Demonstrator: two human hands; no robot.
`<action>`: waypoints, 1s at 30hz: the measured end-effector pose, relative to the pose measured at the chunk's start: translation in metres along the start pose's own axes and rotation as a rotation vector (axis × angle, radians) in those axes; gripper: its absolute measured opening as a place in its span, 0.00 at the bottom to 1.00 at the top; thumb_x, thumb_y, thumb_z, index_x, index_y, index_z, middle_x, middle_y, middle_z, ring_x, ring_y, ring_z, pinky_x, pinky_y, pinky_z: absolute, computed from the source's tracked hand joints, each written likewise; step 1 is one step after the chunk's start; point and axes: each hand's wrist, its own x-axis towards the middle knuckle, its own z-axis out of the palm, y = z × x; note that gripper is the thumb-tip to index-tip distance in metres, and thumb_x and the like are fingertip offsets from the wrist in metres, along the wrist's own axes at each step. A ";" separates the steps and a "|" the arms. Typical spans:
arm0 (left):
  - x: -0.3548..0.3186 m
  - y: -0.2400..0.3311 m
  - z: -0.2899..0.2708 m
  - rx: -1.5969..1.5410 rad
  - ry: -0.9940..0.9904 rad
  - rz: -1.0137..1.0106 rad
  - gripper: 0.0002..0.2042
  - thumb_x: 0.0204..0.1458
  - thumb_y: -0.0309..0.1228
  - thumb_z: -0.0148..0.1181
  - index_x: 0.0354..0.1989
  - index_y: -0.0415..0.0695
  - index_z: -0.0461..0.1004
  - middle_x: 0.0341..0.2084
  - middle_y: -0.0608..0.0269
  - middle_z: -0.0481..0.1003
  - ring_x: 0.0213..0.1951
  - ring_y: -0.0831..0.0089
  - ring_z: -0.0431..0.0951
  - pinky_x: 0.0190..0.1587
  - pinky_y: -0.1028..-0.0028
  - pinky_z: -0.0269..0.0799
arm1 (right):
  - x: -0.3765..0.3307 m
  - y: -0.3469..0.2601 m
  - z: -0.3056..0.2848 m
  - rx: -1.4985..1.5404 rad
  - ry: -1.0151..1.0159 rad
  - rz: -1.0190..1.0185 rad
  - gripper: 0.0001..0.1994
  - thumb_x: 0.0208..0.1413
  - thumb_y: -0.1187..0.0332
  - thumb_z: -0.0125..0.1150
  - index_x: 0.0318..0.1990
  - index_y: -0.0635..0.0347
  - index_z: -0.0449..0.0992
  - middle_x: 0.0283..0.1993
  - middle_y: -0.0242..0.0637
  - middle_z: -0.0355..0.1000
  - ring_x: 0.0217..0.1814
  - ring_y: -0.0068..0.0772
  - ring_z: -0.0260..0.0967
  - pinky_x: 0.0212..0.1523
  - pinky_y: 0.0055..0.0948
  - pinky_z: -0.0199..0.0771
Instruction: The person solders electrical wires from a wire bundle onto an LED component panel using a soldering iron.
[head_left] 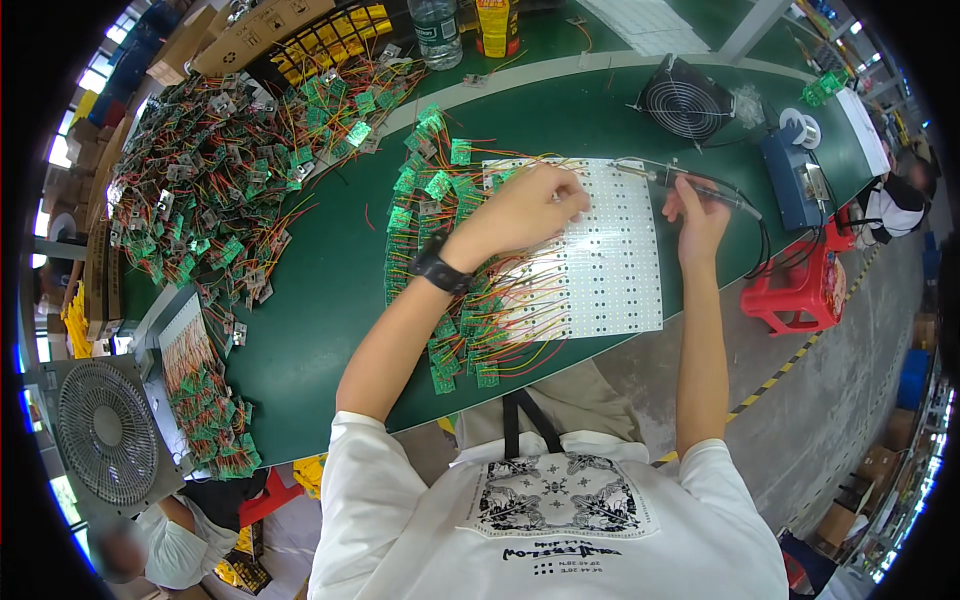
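My right hand (700, 215) is closed around the handle of a soldering iron (665, 176). Its thin metal end points left, above the top edge of a white LED panel (615, 270) dotted with small round pads. Over the panel's left part is my left hand (530, 212), fingers curled together; whatever they may pinch is hidden. Red and yellow wires (525, 300) run across the panel's left side to rows of small green circuit boards (400, 220), which lie on the table beneath and beside my left forearm.
A big heap of wired boards (200, 180) covers the green table's (300, 330) left. At the back are a bottle (435, 35), a yellow-red can (497, 28) and a black fan (686, 100). A blue soldering station (790, 180), solder spool (800, 128) and red stool (795, 290) are at right.
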 end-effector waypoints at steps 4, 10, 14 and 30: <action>0.002 -0.027 0.004 0.738 0.202 0.171 0.09 0.56 0.27 0.52 0.36 0.36 0.77 0.32 0.51 0.76 0.32 0.53 0.78 0.34 0.61 0.73 | 0.002 0.003 0.000 0.005 -0.011 -0.005 0.09 0.55 0.74 0.64 0.41 0.71 0.76 0.26 0.40 0.73 0.20 0.25 0.69 0.21 0.20 0.64; 0.007 -0.028 0.017 0.790 0.285 0.318 0.09 0.57 0.31 0.53 0.31 0.38 0.76 0.32 0.52 0.74 0.34 0.51 0.77 0.36 0.56 0.73 | 0.001 0.005 -0.003 -0.006 -0.004 -0.018 0.09 0.55 0.75 0.64 0.41 0.71 0.76 0.25 0.40 0.73 0.20 0.25 0.68 0.20 0.20 0.64; 0.010 -0.025 0.021 0.775 0.302 0.357 0.08 0.56 0.31 0.54 0.32 0.40 0.77 0.33 0.54 0.73 0.33 0.52 0.77 0.35 0.57 0.72 | -0.001 0.001 0.000 -0.015 -0.013 -0.020 0.09 0.55 0.76 0.63 0.41 0.71 0.76 0.26 0.40 0.74 0.21 0.26 0.69 0.22 0.20 0.65; 0.012 -0.038 0.020 0.556 0.525 0.254 0.05 0.48 0.25 0.60 0.30 0.36 0.77 0.29 0.50 0.77 0.29 0.52 0.77 0.34 0.60 0.72 | -0.002 0.002 0.000 -0.073 -0.152 0.022 0.08 0.56 0.76 0.61 0.42 0.71 0.75 0.28 0.42 0.75 0.24 0.29 0.73 0.27 0.22 0.71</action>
